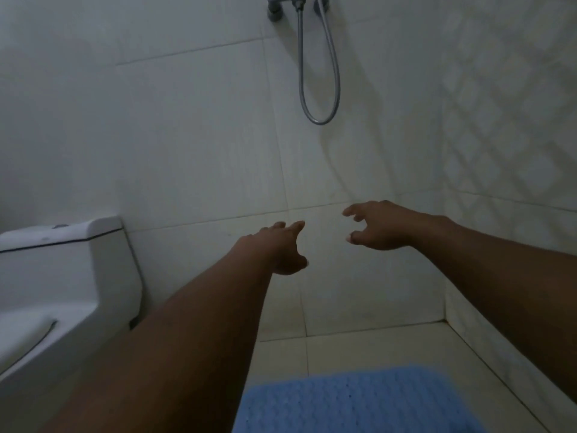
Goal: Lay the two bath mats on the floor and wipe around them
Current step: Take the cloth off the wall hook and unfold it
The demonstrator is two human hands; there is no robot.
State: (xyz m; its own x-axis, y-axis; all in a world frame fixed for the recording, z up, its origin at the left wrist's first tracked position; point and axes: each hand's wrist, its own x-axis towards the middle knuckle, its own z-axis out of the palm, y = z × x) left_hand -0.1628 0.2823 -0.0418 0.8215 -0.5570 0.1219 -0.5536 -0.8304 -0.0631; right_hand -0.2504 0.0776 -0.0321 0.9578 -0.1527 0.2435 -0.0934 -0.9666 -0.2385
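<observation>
I see both arms stretched forward above the floor (359,346). The left hand (278,250) is empty, fingers straight and close together, thumb apart. The right hand (382,226) is empty too, fingers spread and loosely bent. A blue bath mat (359,401) lies flat at the floor's near edge, bare tile between it and the far and right walls. The toilet (62,276) lines the left edge, its cistern lid on.
</observation>
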